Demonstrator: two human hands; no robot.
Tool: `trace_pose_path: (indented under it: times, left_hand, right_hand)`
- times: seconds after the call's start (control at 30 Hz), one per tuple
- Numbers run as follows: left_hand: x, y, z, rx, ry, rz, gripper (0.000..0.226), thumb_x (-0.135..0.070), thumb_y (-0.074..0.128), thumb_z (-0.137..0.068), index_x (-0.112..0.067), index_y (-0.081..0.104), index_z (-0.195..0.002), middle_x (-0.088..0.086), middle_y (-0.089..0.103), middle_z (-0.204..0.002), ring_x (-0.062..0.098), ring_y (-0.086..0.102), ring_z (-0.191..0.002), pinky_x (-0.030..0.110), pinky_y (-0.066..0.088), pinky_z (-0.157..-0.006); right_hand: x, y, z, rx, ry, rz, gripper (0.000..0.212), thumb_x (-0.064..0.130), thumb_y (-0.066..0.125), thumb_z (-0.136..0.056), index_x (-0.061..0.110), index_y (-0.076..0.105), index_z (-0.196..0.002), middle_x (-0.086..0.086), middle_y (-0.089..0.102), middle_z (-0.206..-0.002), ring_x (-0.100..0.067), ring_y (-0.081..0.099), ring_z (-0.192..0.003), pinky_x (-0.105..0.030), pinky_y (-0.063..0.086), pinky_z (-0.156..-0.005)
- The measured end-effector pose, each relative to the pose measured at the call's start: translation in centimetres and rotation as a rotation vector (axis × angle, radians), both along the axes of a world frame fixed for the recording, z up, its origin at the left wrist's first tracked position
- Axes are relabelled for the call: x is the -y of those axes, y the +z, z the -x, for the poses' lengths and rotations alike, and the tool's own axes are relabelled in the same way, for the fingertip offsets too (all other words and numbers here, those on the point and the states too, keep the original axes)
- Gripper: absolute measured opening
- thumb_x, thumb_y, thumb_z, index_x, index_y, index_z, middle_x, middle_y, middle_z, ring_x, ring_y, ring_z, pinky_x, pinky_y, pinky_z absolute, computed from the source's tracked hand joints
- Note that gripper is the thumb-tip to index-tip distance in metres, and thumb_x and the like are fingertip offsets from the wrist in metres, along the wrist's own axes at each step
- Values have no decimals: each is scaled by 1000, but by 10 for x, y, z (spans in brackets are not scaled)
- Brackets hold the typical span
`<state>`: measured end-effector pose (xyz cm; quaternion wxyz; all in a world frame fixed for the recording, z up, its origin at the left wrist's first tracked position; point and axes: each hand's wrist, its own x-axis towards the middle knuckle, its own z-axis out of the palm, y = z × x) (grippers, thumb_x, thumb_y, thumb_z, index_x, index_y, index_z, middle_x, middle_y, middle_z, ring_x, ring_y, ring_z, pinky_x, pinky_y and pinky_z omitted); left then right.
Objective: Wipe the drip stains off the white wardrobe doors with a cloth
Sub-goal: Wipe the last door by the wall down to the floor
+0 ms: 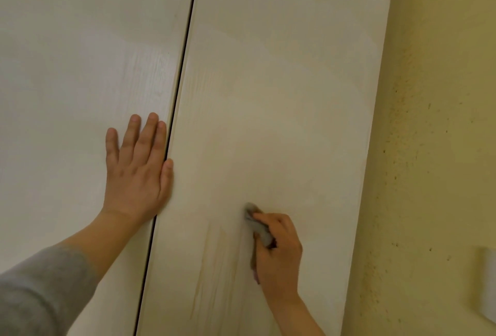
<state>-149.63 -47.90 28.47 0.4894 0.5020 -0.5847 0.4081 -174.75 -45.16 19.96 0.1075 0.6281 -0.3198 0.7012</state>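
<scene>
**Desk:** Fingers first. What do you have?

**Operator:** On my feed, the fingers (149, 134) of the left hand (137, 174) are straight, spread wide and hold nothing. The fingers (268, 219) of the right hand (279, 252) are curled round the cloth (261, 233).

**Desk:** And the big surfaces?

**Operator:** Two white wardrobe doors fill most of my view. The left door (67, 67) carries the flat left palm, with the thumb lying over the dark seam (185, 48) between the doors. The right door (281, 80) is the one under the cloth. Right of it I see a yellow wall (434, 147) speckled with small dark spots. A grey sleeve (35, 298) covers the left forearm at the bottom corner.

**Desk:** Where are the marks?

**Operator:** The drip stains (212, 268) are faint yellowish streaks running down the lower part of the right door, between the seam and the right hand.

**Desk:** And the cloth itself?

**Operator:** It is a small grey wad pressed against the right door, just right of the streaks' upper ends. I cannot tell whether it touches them.
</scene>
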Motion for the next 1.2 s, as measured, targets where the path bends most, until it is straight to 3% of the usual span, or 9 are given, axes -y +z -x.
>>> trace_pose_path:
  times: [0.1, 0.27, 0.4, 0.53, 0.67, 0.8, 0.97, 1.07, 1.2]
  left_hand:
    - [-4, -4, -6, 46, -44, -11, 65, -35, 24, -99, -3, 21, -155, 13, 15, -164, 31, 7, -152, 52, 0, -122]
    - [-26, -48, -21, -7, -118, -22, 62, -32, 30, -99, -3, 28, -153, 15, 26, -160, 32, 18, -149, 53, 7, -120]
    - [-33, -73, -38, 10, -92, -58, 61, -31, 30, -98, -2, 31, -152, 16, 28, -159, 34, 20, -149, 55, 10, -119]
    - [-30, -77, -51, 30, -35, -115, 63, -34, 29, -98, -4, 27, -153, 14, 20, -162, 32, 14, -150, 58, 11, -118]
    - [-26, -82, -58, 69, -40, -126, 63, -33, 27, -100, -8, 18, -156, 8, 9, -166, 29, 5, -153, 54, 3, -120]
    - [-24, -84, -66, 115, -64, -132, 63, -33, 26, -101, -10, 13, -158, 7, 5, -166, 28, 3, -153, 51, -2, -121]
    - [-24, -83, -71, 131, -60, -149, 62, -32, 25, -101, -10, 12, -158, 7, 5, -166, 28, 3, -153, 51, -2, -121]
    - [-23, -86, -70, 122, -55, -144, 63, -32, 25, -100, -10, 13, -158, 7, 4, -166, 28, 3, -153, 52, -2, -121]
    - [-20, -86, -67, 107, -39, -127, 63, -32, 25, -99, -9, 14, -157, 8, 5, -166, 28, 4, -153, 53, 0, -121]
  right_hand:
    - [-13, 5, -1, 72, 64, 41, 22, 0, 66, -89, 16, 74, -102, 11, 61, -96, -12, 57, -45, -22, 46, -38]
    - [-13, 8, -7, 40, 82, -1, 32, -3, 66, -89, 24, 73, -104, 11, 59, -102, -25, 61, -52, -29, 49, -39]
    - [-17, 17, -44, -87, 101, 58, 19, 20, 69, -91, 20, 74, -109, 16, 59, -103, -25, 64, -70, -35, 55, -54]
    - [-13, 41, -76, -192, -53, 249, 19, 9, 67, -88, 9, 76, -105, 0, 63, -96, -16, 59, -87, -19, 49, -75]
    - [14, 62, -92, -236, -157, 299, 21, 6, 65, -88, 8, 74, -107, 0, 60, -100, -17, 54, -91, -20, 47, -78]
    - [18, 24, -107, -379, -73, 361, 26, 8, 49, -98, 10, 73, -109, 2, 58, -102, -19, 55, -93, -24, 48, -82]
    - [3, -48, -109, -608, 120, 195, 15, 16, 66, -96, 17, 70, -110, 11, 65, -112, -13, 60, -97, -30, 52, -80]
    - [-5, -37, -94, -558, 94, 202, 19, 8, 67, -91, 16, 69, -109, 12, 57, -108, -15, 62, -88, -28, 55, -74]
    - [3, 36, -62, -304, -176, 279, 39, -13, 67, -75, 6, 73, -108, -2, 59, -103, -20, 56, -92, -16, 44, -83]
